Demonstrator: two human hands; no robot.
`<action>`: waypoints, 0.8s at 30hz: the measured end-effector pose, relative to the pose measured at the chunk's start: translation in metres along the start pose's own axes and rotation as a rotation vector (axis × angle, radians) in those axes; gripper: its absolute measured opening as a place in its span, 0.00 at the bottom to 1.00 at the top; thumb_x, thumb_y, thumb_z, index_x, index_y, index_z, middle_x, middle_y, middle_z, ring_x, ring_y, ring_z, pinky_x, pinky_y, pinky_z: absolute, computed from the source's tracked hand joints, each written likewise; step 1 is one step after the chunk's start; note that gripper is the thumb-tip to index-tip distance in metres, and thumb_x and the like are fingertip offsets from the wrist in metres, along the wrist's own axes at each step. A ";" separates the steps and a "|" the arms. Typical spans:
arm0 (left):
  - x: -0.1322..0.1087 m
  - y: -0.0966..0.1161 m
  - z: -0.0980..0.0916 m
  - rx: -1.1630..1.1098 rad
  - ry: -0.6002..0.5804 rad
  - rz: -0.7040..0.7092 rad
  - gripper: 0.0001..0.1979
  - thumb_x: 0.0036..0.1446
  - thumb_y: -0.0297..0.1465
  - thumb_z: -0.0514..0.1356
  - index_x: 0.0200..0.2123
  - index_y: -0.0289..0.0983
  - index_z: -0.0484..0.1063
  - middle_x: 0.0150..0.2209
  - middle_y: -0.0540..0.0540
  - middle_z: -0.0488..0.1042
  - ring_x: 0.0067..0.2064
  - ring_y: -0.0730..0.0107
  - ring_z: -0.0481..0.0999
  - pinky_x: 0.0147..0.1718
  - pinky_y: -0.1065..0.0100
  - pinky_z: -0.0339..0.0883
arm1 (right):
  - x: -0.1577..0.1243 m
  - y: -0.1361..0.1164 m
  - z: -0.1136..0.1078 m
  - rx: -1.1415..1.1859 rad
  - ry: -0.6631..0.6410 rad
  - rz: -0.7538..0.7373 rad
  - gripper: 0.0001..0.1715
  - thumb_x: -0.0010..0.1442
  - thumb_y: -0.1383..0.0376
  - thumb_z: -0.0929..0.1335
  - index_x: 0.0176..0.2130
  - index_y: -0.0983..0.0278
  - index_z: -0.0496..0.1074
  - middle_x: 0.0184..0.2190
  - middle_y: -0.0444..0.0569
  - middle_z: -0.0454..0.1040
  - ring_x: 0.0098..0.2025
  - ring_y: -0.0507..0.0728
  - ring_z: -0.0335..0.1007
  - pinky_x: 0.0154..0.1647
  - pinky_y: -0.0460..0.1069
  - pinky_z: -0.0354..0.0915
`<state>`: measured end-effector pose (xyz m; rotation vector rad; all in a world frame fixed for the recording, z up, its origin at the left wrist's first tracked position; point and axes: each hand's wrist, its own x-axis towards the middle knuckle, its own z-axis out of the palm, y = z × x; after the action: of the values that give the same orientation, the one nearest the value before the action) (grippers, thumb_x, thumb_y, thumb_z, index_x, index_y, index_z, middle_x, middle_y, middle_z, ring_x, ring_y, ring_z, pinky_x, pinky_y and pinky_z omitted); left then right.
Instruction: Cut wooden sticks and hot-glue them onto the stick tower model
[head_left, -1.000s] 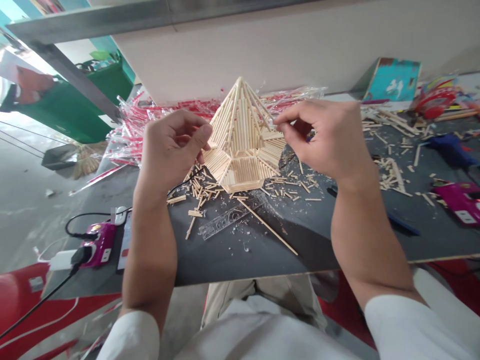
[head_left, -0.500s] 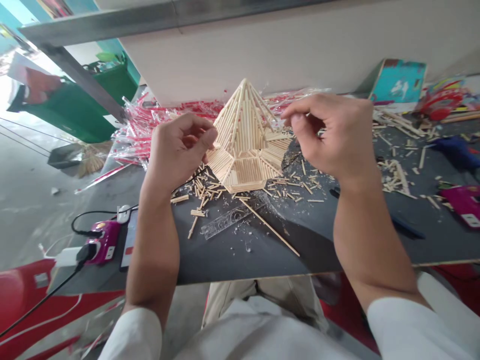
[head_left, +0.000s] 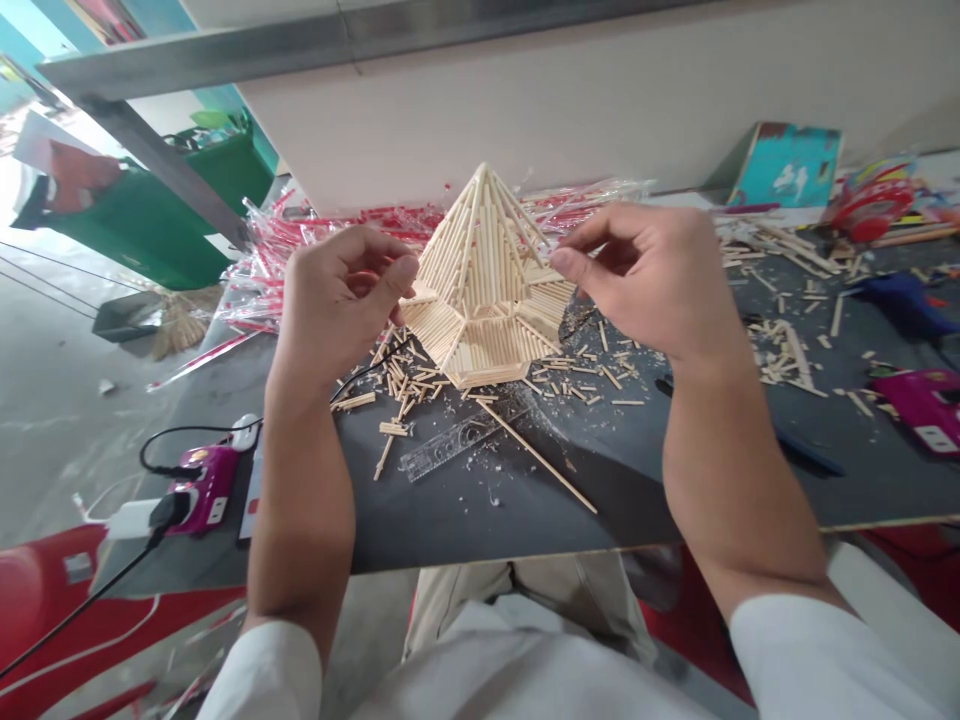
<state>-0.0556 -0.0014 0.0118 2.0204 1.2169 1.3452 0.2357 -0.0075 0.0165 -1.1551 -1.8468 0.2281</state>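
Observation:
A model built of thin wooden sticks stands upright in the middle of the table, with a pointed cone-like roof over flared slatted panels. At its left side my left hand is closed, fingers curled and thumb against them, close to the panel edge; what lies in the fingertips is hidden. My right hand pinches thumb and forefinger together by the roof's right edge, on something too small to make out. In front of the model are a clear plastic ruler and one long stick.
Short stick pieces are scattered around the model. Red-and-clear plastic wrappers pile up behind at left. Purple power strips sit at both sides, with cables at left. A blue tool lies right. Green bins stand beyond the table.
My right hand has moved in slightly left and its thumb and forefinger have come together beside the roof. My left hand has shifted a little left, staying curled. The model has not visibly changed.

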 end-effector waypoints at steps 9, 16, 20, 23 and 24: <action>-0.002 0.011 0.002 0.017 -0.022 -0.059 0.11 0.63 0.41 0.67 0.40 0.39 0.77 0.28 0.55 0.76 0.22 0.80 0.72 0.20 0.70 0.66 | 0.000 0.010 0.025 0.486 -0.221 0.410 0.12 0.57 0.63 0.76 0.36 0.62 0.71 0.26 0.44 0.76 0.21 0.50 0.69 0.15 0.45 0.58; -0.002 0.011 0.002 0.039 -0.028 -0.045 0.10 0.63 0.40 0.66 0.40 0.39 0.78 0.28 0.54 0.76 0.22 0.80 0.73 0.20 0.70 0.65 | 0.002 -0.001 0.023 0.547 -0.225 0.439 0.19 0.53 0.58 0.80 0.32 0.63 0.70 0.25 0.44 0.72 0.20 0.48 0.65 0.15 0.46 0.58; -0.002 0.013 0.004 0.045 -0.032 -0.066 0.08 0.63 0.38 0.66 0.39 0.40 0.78 0.28 0.52 0.77 0.22 0.78 0.73 0.19 0.69 0.65 | 0.003 -0.005 0.023 0.534 -0.235 0.440 0.18 0.54 0.58 0.80 0.30 0.63 0.70 0.23 0.43 0.70 0.21 0.48 0.64 0.18 0.46 0.60; -0.002 0.011 0.005 0.015 -0.027 -0.041 0.08 0.62 0.38 0.68 0.39 0.40 0.78 0.28 0.52 0.77 0.21 0.78 0.72 0.17 0.69 0.64 | 0.003 -0.006 0.023 0.525 -0.233 0.434 0.17 0.55 0.60 0.79 0.30 0.63 0.70 0.22 0.42 0.69 0.21 0.48 0.63 0.18 0.46 0.60; -0.002 0.010 0.006 0.008 -0.027 -0.034 0.08 0.61 0.38 0.68 0.39 0.40 0.78 0.28 0.52 0.77 0.21 0.78 0.72 0.17 0.70 0.64 | 0.003 -0.005 0.024 0.521 -0.232 0.427 0.17 0.55 0.61 0.79 0.30 0.63 0.70 0.22 0.42 0.69 0.21 0.48 0.64 0.19 0.46 0.60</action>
<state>-0.0462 -0.0078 0.0159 2.0084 1.2408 1.2947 0.2140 -0.0011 0.0076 -1.1620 -1.5692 1.0586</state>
